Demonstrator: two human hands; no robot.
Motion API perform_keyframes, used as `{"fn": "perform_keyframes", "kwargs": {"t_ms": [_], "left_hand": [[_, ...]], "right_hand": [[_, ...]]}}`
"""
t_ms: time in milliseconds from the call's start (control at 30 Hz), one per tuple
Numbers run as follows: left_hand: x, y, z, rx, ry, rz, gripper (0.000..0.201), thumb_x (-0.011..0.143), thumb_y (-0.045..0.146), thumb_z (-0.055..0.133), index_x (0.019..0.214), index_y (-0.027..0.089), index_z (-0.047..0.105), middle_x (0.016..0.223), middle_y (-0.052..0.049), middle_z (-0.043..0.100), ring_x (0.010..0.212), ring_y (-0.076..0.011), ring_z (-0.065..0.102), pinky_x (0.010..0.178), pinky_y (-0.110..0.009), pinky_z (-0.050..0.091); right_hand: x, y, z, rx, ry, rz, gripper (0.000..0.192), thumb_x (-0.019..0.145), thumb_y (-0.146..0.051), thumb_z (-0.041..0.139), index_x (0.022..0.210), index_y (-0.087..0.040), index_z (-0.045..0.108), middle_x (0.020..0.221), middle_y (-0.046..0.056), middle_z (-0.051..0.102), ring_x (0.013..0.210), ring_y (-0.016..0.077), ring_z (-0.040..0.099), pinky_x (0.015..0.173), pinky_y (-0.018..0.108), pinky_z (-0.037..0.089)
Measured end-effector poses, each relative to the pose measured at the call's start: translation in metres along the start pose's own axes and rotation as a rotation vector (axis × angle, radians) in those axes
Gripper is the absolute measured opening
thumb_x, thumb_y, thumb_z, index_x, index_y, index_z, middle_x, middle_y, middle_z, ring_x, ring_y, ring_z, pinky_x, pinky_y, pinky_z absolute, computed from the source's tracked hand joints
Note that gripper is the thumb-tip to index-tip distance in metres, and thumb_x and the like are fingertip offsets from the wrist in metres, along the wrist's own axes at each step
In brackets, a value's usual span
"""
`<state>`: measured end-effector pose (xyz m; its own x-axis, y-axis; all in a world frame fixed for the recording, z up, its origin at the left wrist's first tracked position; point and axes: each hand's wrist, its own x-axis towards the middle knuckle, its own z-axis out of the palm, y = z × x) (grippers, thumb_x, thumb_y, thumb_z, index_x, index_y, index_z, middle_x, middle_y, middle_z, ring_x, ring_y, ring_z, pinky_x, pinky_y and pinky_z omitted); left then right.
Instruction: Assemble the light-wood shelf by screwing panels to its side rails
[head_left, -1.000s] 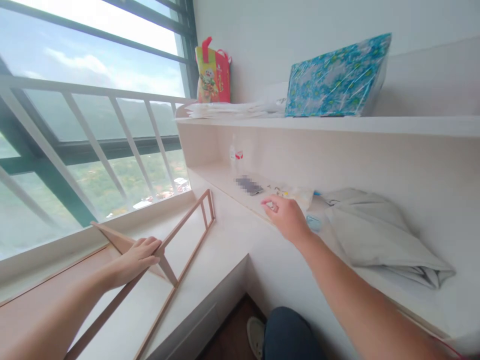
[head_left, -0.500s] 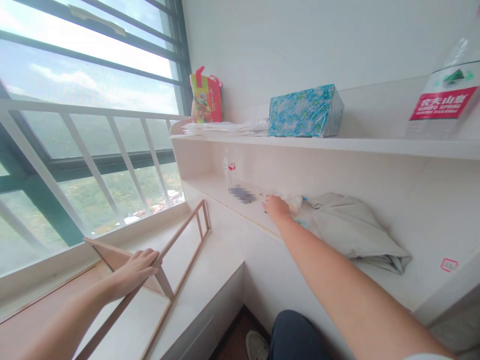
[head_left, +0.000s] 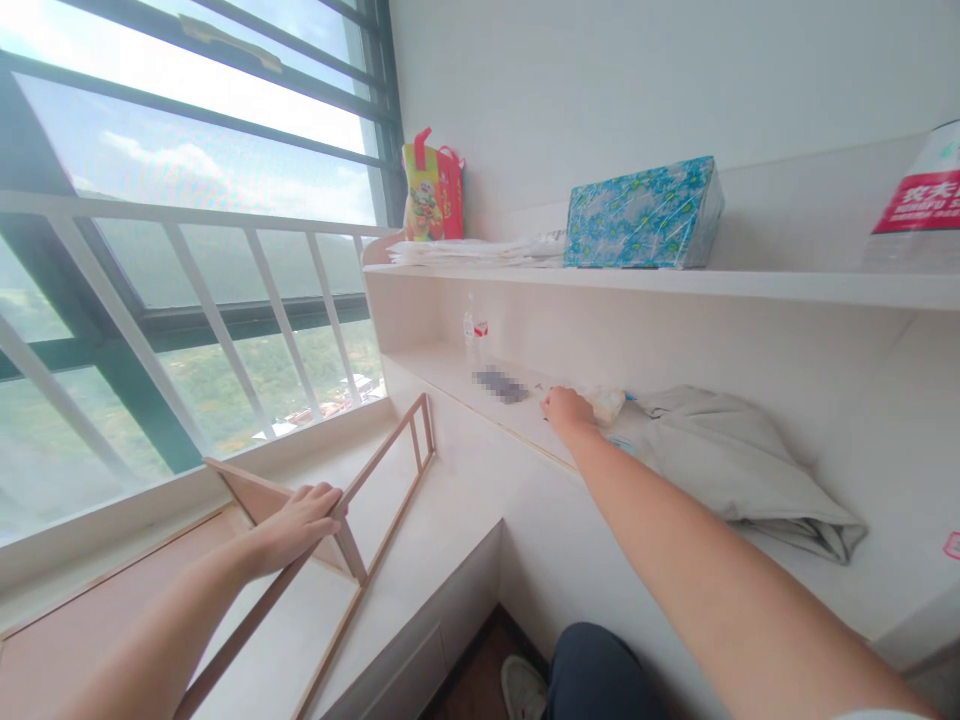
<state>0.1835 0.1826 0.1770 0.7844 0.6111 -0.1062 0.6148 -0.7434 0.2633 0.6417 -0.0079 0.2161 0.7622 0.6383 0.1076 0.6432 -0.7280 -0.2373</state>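
Note:
My left hand (head_left: 306,518) is wrapped over the top rail of a light wooden frame (head_left: 384,450) at the left. On the lower shelf (head_left: 442,372), my right hand (head_left: 568,410) reaches in with its fingers curled together. Whatever it pinches, if anything, is hidden or too small to name. Just left of it lies a blurred-out dark item (head_left: 501,385). A crumpled clear plastic packet (head_left: 607,402) sits against the hand's right side. Farther right is a folded beige cloth (head_left: 720,450). A clear bottle (head_left: 474,335) with a red label stands toward the back left.
Above, the upper shelf (head_left: 645,282) bears a blue flowered box (head_left: 641,213), flat white papers or bags (head_left: 480,250), a red and yellow bag (head_left: 435,195) and a large water bottle (head_left: 919,195). White railings (head_left: 266,285) guard the window. My knee (head_left: 600,670) shows below.
The view has swung slightly left, so the scene sits farther right. My left hand stays on the wooden rail; my right hand stays at nearly the same spot, its fingers more curled in.

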Motion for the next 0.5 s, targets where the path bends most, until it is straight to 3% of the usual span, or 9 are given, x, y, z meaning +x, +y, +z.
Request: {"fn": "perform_keyframes", "kwargs": {"t_ms": [333, 500], "left_hand": [[0.0, 0.006, -0.002, 0.038, -0.067, -0.028, 0.026, 0.084, 0.037, 0.043, 0.097, 0.021, 0.059, 0.116, -0.011, 0.062, 0.119, -0.0311, 0.054, 0.113, -0.046, 0.044], [-0.001, 0.01, -0.003, 0.062, -0.071, -0.052, 0.023, 0.085, 0.036, 0.044, 0.097, 0.023, 0.058, 0.116, -0.01, 0.062, 0.119, -0.0301, 0.055, 0.11, -0.044, 0.046]], "right_hand": [[-0.005, -0.002, 0.0, 0.036, 0.023, 0.026, 0.038, 0.104, -0.039, 0.068, 0.135, -0.017, 0.066, 0.135, 0.012, 0.068, 0.116, 0.0252, 0.07, 0.098, 0.047, 0.062], [-0.016, -0.007, -0.01, 0.118, 0.119, -0.006, 0.029, 0.106, -0.038, 0.065, 0.125, -0.017, 0.072, 0.124, 0.012, 0.074, 0.11, 0.0239, 0.072, 0.097, 0.045, 0.061]]}}
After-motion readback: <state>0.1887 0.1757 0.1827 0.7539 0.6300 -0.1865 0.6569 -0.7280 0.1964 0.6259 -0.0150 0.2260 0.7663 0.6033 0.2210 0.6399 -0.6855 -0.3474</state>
